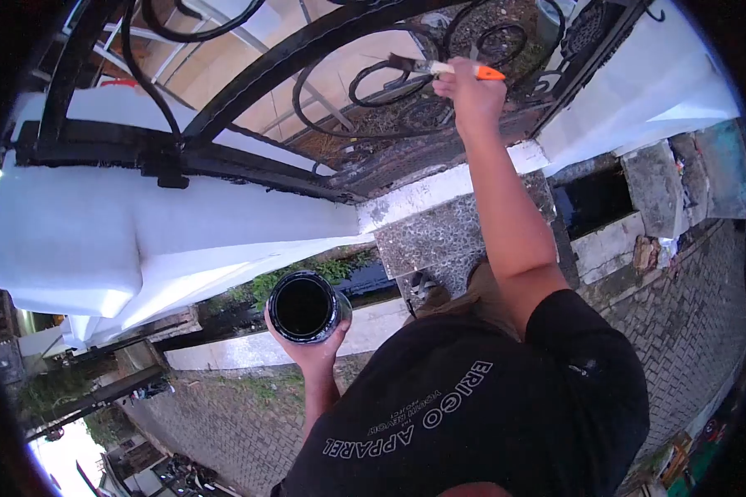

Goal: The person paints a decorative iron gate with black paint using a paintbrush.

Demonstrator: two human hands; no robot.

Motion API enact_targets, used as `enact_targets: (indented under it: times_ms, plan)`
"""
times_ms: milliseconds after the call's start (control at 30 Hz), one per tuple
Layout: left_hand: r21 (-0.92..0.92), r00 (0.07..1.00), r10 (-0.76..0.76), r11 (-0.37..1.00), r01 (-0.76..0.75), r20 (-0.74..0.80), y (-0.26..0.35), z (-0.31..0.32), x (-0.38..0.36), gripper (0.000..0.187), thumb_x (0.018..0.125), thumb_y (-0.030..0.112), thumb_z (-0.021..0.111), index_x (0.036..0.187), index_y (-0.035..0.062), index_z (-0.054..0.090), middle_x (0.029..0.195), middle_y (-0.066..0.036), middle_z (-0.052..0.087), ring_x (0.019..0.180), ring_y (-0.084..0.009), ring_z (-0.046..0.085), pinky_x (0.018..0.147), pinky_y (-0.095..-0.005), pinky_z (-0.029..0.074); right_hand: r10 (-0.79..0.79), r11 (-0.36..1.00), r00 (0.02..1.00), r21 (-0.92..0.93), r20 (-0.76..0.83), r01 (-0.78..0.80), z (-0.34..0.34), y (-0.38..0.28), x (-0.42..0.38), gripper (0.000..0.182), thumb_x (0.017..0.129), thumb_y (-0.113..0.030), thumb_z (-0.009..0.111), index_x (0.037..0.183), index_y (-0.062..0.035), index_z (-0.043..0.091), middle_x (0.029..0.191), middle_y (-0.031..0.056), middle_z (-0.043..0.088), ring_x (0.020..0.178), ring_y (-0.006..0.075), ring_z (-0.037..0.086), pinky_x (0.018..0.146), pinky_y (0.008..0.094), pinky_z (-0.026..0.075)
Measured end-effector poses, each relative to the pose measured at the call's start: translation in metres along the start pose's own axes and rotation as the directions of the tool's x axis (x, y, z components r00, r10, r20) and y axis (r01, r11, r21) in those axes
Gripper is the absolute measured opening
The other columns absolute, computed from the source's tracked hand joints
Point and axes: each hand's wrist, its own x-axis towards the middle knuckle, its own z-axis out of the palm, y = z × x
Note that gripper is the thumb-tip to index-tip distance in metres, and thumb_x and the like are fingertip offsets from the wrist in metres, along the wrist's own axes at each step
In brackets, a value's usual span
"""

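Note:
My right hand (476,93) is closed around a paintbrush (439,66) with an orange-tipped handle. Its dark bristles overlap the scrollwork of a black wrought-iron gate (249,95) in this view. Lower down on the left, my left hand (313,352) wraps round a paint can (304,307), held with its mouth facing up. Black paint fills the inside of the can, and dark smears coat its rim. The gate's curved bars and scrolls span the space ahead of both hands.
White pillars (182,211) flank the gate on left and right. Below runs a drain channel (593,201) with dark water, crossed by a pebbled concrete slab (431,228) where a foot stands. Paving blocks (671,331) cover the street behind, and green plants (307,273) grow beside the left pillar.

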Motion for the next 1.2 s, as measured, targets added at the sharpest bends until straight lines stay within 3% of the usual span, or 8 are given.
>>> enact_targets:
  times_ms: [133, 200, 667, 767, 800, 900, 1033, 1200]
  plan:
    - [-0.008, 0.997, 0.074, 0.997, -0.074, 0.017, 0.006, 0.008, 0.006, 0.126, 0.050, 0.029, 0.095, 0.145, 0.0047, 0.017, 0.136, -0.016, 0.041, 0.126, -0.0279, 0.046, 0.107, -0.0430, 0.040, 0.171, 0.984, 0.970, -0.021, -0.172, -0.177, -0.012, -0.004, 0.009, 0.017, 0.086, -0.007, 0.063, 0.094, 0.0079, 0.062, 0.072, 0.0171, 0.065, 0.054, 0.0241, 0.066, 0.050, 0.0320, 0.058]
    - [-0.022, 1.000, 0.011, 1.000, -0.011, -0.014, 0.005, 0.009, 0.003, 0.126, 0.050, 0.029, 0.096, 0.145, 0.0050, 0.017, 0.136, -0.015, 0.042, 0.126, -0.0285, 0.047, 0.107, -0.0429, 0.040, 0.231, 0.946, 0.969, 0.252, -0.083, -0.204, -0.003, -0.008, 0.003, 0.018, 0.086, -0.008, 0.064, 0.094, 0.0076, 0.061, 0.070, 0.0164, 0.064, 0.053, 0.0235, 0.066, 0.046, 0.0308, 0.056]
    - [-0.014, 0.995, 0.079, 0.997, -0.079, 0.059, 0.012, 0.035, 0.014, 0.127, 0.050, 0.034, 0.096, 0.145, 0.0048, 0.018, 0.136, -0.016, 0.042, 0.126, -0.0287, 0.047, 0.107, -0.0437, 0.040, 0.054, 0.988, 0.992, -0.137, -0.118, -0.070, -0.043, 0.050, -0.022, 0.014, 0.090, -0.011, 0.062, 0.096, 0.0013, 0.066, 0.079, 0.0117, 0.068, 0.064, 0.0200, 0.068, 0.057, 0.0285, 0.055]
    - [0.028, 0.997, 0.031, 0.999, -0.033, 0.071, 0.014, 0.031, 0.011, 0.127, 0.050, 0.035, 0.095, 0.146, 0.0047, 0.018, 0.136, -0.016, 0.042, 0.127, -0.0287, 0.046, 0.107, -0.0440, 0.039, -0.603, 0.571, 0.644, -0.309, 0.471, 0.761, -0.031, 0.031, -0.047, 0.015, 0.082, -0.005, 0.063, 0.096, -0.0078, 0.067, 0.088, 0.0139, 0.070, 0.073, 0.0236, 0.069, 0.063, 0.0339, 0.057]
    - [0.028, 0.997, 0.030, 0.999, -0.032, 0.073, 0.013, 0.031, 0.010, 0.127, 0.050, 0.035, 0.095, 0.146, 0.0047, 0.018, 0.136, -0.016, 0.042, 0.127, -0.0287, 0.046, 0.107, -0.0440, 0.039, -0.603, 0.571, 0.645, -0.311, 0.470, 0.760, -0.024, 0.025, -0.047, 0.015, 0.082, -0.005, 0.063, 0.096, -0.0078, 0.067, 0.088, 0.0139, 0.070, 0.073, 0.0236, 0.069, 0.063, 0.0339, 0.057]
    - [0.042, 0.995, 0.079, 0.996, -0.082, 0.065, 0.007, 0.027, 0.012, 0.128, 0.049, 0.036, 0.095, 0.146, 0.0042, 0.017, 0.137, -0.016, 0.041, 0.127, -0.0290, 0.046, 0.108, -0.0442, 0.038, -0.253, 0.003, 0.473, -0.489, 0.844, 0.872, -0.007, 0.021, -0.053, 0.024, 0.071, -0.012, 0.066, 0.095, -0.0088, 0.060, 0.103, 0.0113, 0.066, 0.080, 0.0240, 0.069, 0.064, 0.0357, 0.057]
    - [-0.010, 0.997, 0.060, 0.998, -0.060, 0.041, -0.001, 0.020, 0.013, 0.129, 0.049, 0.037, 0.095, 0.146, 0.0040, 0.017, 0.136, -0.016, 0.041, 0.127, -0.0289, 0.046, 0.108, -0.0444, 0.038, -0.181, 0.006, 0.379, -0.385, 0.907, 0.923, 0.008, 0.011, -0.054, 0.021, 0.074, -0.013, 0.064, 0.094, -0.0094, 0.060, 0.097, 0.0085, 0.064, 0.080, 0.0244, 0.068, 0.065, 0.0357, 0.057]
    - [-0.102, 0.999, 0.026, 0.995, -0.022, 0.044, -0.006, 0.010, 0.011, 0.128, 0.048, 0.032, 0.095, 0.145, 0.0037, 0.018, 0.137, -0.015, 0.041, 0.126, -0.0279, 0.046, 0.107, -0.0431, 0.038, -0.057, -0.089, 0.470, -0.474, 0.881, 0.876, 0.016, 0.010, -0.066, 0.024, 0.071, -0.007, 0.065, 0.095, -0.0105, 0.060, 0.100, 0.0093, 0.063, 0.088, 0.0257, 0.067, 0.073, 0.0378, 0.056]
